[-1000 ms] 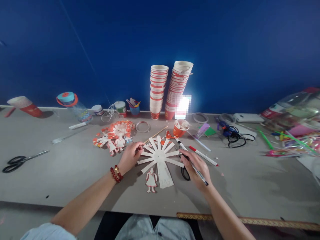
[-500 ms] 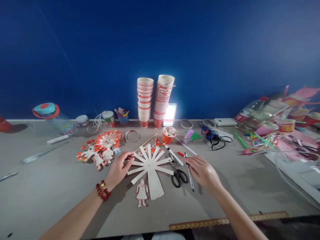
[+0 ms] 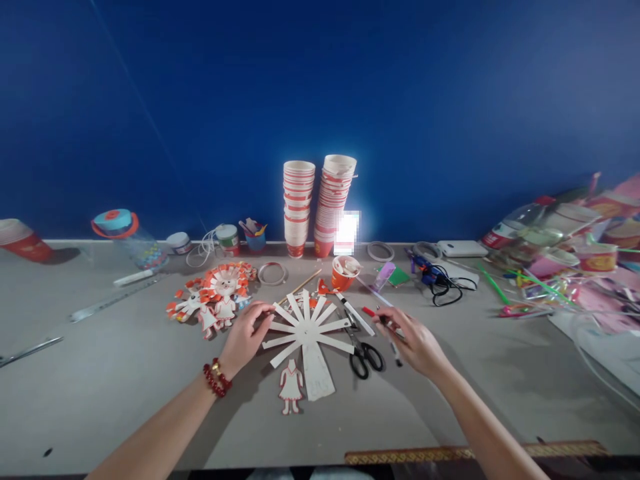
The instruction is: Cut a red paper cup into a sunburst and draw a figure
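A cut-open white paper cup (image 3: 306,333) lies flat, its narrow strips fanned around a round centre and one broad panel pointing toward me. My left hand (image 3: 249,335), with a red bead bracelet at the wrist, is at the tips of its left strips, thumb and fingers curled around them. In my right hand (image 3: 411,339) is a pen (image 3: 395,348) with a clear barrel, blurred and slanting below the fingers. Black-handled scissors (image 3: 367,360) lie between the cup and that hand. A paper doll body (image 3: 291,387) with red edging rests nearer me.
Behind stand two tall stacks of paper cups (image 3: 299,207) and a cup holding scraps (image 3: 345,273). Finished-looking paper figures (image 3: 220,287) lie at the left. A white marker (image 3: 358,315) and a blue glue gun (image 3: 430,270) are right of centre; a pile of craft materials (image 3: 560,267) fills the far right.
My right hand has lifted the pen, which lay along the table beneath its fingers before. The left hand stays at the paper strips. The whole view has shifted slightly.
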`<move>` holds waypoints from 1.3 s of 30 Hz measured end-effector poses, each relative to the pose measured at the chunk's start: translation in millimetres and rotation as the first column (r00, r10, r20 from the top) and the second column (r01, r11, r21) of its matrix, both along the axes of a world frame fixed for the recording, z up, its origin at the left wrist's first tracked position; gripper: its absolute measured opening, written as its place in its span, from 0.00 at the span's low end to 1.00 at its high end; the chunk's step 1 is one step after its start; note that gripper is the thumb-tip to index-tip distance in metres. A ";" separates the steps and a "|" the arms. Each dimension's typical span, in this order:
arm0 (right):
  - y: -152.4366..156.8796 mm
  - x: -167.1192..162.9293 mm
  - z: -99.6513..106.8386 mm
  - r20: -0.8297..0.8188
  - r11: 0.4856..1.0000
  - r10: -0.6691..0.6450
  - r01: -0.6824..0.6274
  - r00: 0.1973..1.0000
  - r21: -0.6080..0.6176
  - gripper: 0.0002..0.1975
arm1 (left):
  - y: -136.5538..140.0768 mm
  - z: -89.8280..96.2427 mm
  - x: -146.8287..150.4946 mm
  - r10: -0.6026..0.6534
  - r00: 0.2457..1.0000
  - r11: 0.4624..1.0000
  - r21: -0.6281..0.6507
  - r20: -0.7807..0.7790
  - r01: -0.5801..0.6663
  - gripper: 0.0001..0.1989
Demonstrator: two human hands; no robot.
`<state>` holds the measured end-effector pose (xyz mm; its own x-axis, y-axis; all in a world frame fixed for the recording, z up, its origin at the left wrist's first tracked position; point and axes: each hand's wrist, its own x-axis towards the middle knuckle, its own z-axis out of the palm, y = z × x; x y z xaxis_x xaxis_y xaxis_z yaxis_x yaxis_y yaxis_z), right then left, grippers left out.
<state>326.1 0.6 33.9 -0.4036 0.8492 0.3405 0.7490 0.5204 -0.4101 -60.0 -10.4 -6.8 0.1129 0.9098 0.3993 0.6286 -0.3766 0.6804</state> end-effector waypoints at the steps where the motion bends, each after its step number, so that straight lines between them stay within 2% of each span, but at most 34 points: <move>1: -2.1 -1.0 0.1 -0.033 0.999 -0.052 0.051 0.998 -0.016 0.10 | -0.4 1.1 0.0 0.003 1.000 1.000 0.017 -0.003 -0.003 0.09; 4: -5.5 -6.2 1.0 -0.065 0.992 -0.124 0.122 0.990 -0.037 0.10 | -2.2 5.8 1.3 0.005 1.000 0.998 0.055 -0.014 -0.004 0.09; 9: -0.3 -33.7 -2.5 0.057 0.997 0.027 -0.031 0.998 0.070 0.11 | -4.9 13.0 4.2 -0.012 1.000 0.993 0.114 -0.019 0.014 0.09; 14: 7.5 -64.4 -8.3 0.192 0.994 -0.079 0.063 0.978 0.085 0.06 | -7.8 16.9 4.2 0.015 1.000 0.988 0.156 -0.013 -0.013 0.10; 19: 8.8 -64.7 -8.2 0.137 0.996 -0.084 0.082 0.987 0.016 0.09 | -9.9 20.4 2.9 0.026 0.999 0.978 0.207 -0.044 -0.016 0.10; 22: 4.3 -58.0 -2.1 0.045 0.992 -0.124 0.124 0.991 0.008 0.07 | -12.6 26.8 3.5 0.012 0.998 0.967 0.254 -0.066 0.005 0.10; 24: -3.1 -60.3 4.3 -0.107 0.986 -0.168 0.165 0.980 -0.037 0.08 | -17.6 35.1 7.9 -0.016 0.994 0.962 0.268 -0.103 0.044 0.10; 25: -8.2 -65.1 7.4 -0.219 0.982 -0.179 0.160 0.959 -0.100 0.09 | -21.3 40.2 12.2 -0.048 0.990 0.962 0.260 -0.134 0.082 0.10; 27: -20.2 -82.2 11.4 -0.472 0.962 -0.171 0.043 0.865 -0.269 0.11 | -30.5 50.7 24.7 -0.177 0.961 0.952 0.210 -0.213 0.222 0.10; 30: -38.6 -117.7 8.8 -0.680 0.905 -0.160 -0.169 0.715 -0.391 0.12 | -44.6 61.2 47.5 -0.325 0.910 0.928 0.100 -0.256 0.360 0.20; 32: -47.5 -137.2 3.2 -0.723 0.887 -0.171 -0.216 0.670 -0.409 0.11 | -51.3 62.1 58.3 -0.346 0.909 0.929 0.048 -0.231 0.366 0.18; 34: -52.7 -146.6 -1.4 -0.753 0.892 -0.174 -0.222 0.635 -0.393 0.10 | -54.9 59.7 61.6 -0.340 0.921 0.936 0.025 -0.192 0.351 0.14; 37: -56.1 -141.5 -0.2 -0.784 0.880 -0.178 -0.261 0.595 -0.398 0.09 | -57.2 54.8 55.4 -0.326 0.940 0.945 -0.003 -0.096 0.328 0.14; 39: -58.1 -132.2 5.8 -0.806 0.879 -0.190 -0.269 0.561 -0.394 0.14 | -58.5 52.4 49.7 -0.312 0.949 0.950 -0.024 -0.043 0.311 0.13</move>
<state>193.9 -57.4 39.8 -0.1880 0.9720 0.1407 -0.0409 0.1354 -0.9899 -10.3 -68.9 45.6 0.4094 0.8329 0.3723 0.5120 -0.5475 0.6619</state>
